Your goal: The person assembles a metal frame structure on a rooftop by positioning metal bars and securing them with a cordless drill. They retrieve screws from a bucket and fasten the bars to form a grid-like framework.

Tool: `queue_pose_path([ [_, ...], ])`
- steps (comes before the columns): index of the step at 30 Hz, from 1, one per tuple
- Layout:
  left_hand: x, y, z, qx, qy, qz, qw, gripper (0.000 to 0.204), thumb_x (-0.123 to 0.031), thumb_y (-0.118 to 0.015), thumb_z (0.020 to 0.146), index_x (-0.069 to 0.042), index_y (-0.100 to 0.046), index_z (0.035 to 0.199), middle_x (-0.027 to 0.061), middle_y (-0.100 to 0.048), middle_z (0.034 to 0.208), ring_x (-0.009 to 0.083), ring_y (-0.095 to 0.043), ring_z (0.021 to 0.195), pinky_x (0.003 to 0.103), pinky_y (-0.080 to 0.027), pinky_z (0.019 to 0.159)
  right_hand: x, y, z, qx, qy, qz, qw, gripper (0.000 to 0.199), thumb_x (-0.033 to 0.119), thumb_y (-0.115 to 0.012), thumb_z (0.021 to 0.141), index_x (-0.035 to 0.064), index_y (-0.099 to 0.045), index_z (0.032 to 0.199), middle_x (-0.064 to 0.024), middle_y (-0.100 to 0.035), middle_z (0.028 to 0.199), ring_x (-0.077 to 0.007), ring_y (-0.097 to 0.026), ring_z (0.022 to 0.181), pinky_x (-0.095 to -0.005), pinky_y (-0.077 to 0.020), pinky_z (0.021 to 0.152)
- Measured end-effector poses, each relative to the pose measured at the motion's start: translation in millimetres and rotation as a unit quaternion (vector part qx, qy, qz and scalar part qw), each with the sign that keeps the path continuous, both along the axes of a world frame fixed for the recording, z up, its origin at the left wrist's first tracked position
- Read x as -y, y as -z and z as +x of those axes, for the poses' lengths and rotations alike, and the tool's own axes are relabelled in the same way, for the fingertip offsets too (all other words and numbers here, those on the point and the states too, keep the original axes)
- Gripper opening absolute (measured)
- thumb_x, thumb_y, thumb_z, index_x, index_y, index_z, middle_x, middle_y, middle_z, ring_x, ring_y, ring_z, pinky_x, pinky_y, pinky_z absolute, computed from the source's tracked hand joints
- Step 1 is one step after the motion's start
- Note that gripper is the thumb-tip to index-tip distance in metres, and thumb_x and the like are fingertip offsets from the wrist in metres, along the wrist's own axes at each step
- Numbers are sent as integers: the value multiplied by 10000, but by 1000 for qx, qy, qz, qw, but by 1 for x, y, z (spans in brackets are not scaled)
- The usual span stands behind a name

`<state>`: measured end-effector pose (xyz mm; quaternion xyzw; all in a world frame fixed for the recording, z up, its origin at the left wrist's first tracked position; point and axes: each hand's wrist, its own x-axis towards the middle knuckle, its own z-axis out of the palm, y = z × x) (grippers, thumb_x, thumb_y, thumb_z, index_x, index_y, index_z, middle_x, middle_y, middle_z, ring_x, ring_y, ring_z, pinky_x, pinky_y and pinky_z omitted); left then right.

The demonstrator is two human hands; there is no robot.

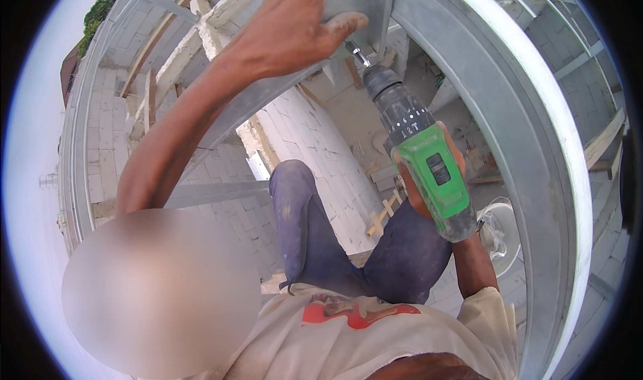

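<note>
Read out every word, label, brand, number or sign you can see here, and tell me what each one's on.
Torque collar of the green cordless drill: white numbers and marks, which I won't copy out.
Dark inset on the drill's green housing: too small to read.
Beige T-shirt: a red graphic, no lettering I can make out.

The beige shirt (375, 343) has a short right sleeve (492, 316) and a red-and-brown print (362, 318); beyond the shirt, navy trousers (408, 263) show pale knee scuffs (287, 210).
</note>
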<state>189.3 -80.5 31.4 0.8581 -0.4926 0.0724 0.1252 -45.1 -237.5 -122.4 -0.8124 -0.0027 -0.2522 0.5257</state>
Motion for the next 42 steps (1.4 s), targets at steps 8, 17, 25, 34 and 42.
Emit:
queue_pose_path([
  [8, 5, -7, -1, -34, -42, 46, 998, 642, -614, -633, 965, 4, -728, 1109, 184, -726, 826, 291, -708, 719, 458, -557, 712, 3, 1, 1, 8, -4, -9, 1000, 555, 125, -836, 672, 52, -551, 1143, -46, -661, 790, -96, -660, 709, -270, -518, 638],
  [17, 3, -4, -2, -36, -45, 32, 998, 622, -604, -644, 962, -8, -729, 1120, 179, -723, 829, 308, -725, 774, 462, -557, 742, 0, -4, 3, -48, -7, 61, 997, 373, 19, -802, 792, -18, -655, 1133, -133, -705, 990, -286, -714, 852, -370, -561, 794],
  [25, 6, -9, -2, -27, -51, 52, 997, 661, -637, -648, 944, 3, -733, 1087, 172, -709, 781, 305, -717, 747, 457, -551, 735, -5, 11, 10, 47, -7, -97, 994, 419, 79, -830, 784, 16, -650, 1157, -115, -723, 925, -259, -703, 803, -372, -557, 773],
  [34, 14, -13, 6, 13, -66, 69, 995, 639, -616, -633, 957, 5, -782, 961, 135, -676, 687, 225, -691, 687, 398, -542, 671, 9, 23, -15, 91, 47, -72, 992, 353, 145, -822, 862, 33, -676, 1163, -106, -728, 889, -180, -720, 770, -339, -561, 694],
  [42, 9, -15, 4, -10, -107, 54, 993, 938, -766, -598, 894, 144, -700, 1097, 222, -699, 822, 317, -724, 865, 455, -565, 736, -34, 106, -97, -76, 145, 125, 979, 272, 321, -808, 906, 73, -759, 1008, -89, -766, 895, -223, -735, 814, -376, -548, 747],
])
